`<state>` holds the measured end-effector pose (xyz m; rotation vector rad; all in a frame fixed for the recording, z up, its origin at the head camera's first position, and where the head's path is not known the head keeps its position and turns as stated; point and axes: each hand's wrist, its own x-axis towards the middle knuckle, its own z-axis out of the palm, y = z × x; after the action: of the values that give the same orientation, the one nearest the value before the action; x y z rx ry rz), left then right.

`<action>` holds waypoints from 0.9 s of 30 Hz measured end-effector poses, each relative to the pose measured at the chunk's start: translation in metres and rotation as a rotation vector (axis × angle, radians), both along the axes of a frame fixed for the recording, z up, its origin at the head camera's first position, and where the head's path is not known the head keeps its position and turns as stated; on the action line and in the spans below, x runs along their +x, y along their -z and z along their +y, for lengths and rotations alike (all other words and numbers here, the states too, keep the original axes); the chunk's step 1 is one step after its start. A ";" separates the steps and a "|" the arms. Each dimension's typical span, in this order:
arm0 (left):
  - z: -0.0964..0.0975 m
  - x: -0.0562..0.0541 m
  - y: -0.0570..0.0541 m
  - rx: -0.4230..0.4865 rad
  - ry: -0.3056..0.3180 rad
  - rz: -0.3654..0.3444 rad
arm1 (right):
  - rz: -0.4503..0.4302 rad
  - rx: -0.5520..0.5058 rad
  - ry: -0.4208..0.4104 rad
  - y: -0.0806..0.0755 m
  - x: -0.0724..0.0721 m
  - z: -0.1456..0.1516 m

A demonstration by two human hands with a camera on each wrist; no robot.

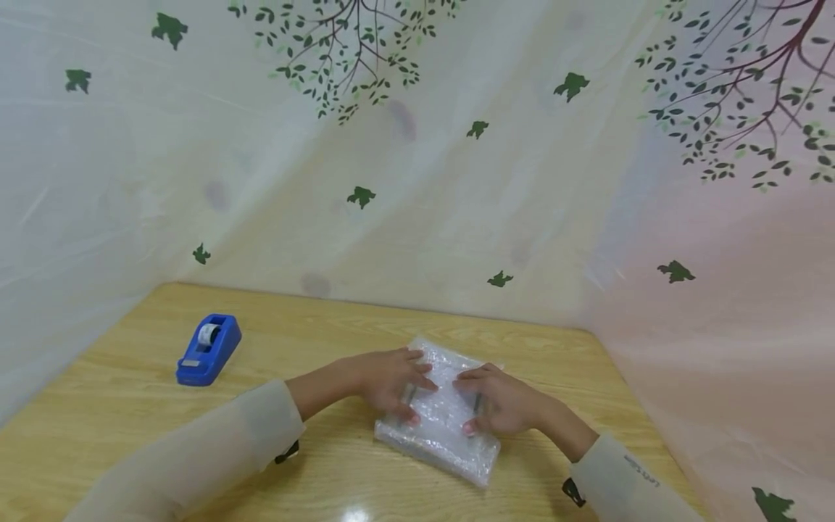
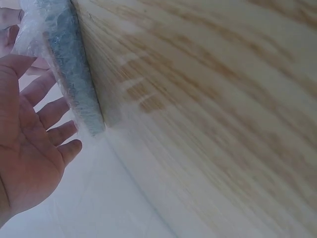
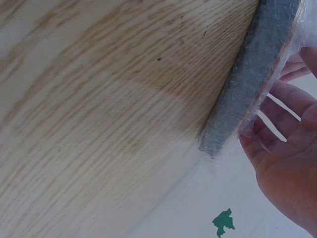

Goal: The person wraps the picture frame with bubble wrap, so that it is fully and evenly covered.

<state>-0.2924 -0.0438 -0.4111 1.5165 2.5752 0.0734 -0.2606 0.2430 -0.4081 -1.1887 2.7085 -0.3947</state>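
A flat rectangular package in bubble wrap [image 1: 441, 420] lies at an angle on the wooden table. Across its left side rests my left hand [image 1: 394, 383], fingers spread over the top. My right hand [image 1: 505, 400] touches the wrap from the right, its fingertips and thumb on the upper face. Both wrist views show a grey-blue side of the package [image 2: 74, 69] through the clear wrap, with a thin brownish line along its upper edge. The fingers of each hand lie loosely bent over that edge. What is inside the wrap is hidden.
A blue tape dispenser [image 1: 210, 351] with a roll of tape stands at the table's left. Pale sheeting [image 1: 417, 239] printed with leaves and branches hangs behind and on both sides of the wooden table [image 1: 306, 319].
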 end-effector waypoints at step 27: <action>-0.097 0.023 -0.053 0.210 -0.040 0.150 | 0.007 0.017 0.003 0.002 0.000 -0.001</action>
<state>-0.2692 -0.1406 -0.3580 1.5958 2.7921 0.2519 -0.2602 0.2422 -0.4097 -1.1836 2.7141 -0.3683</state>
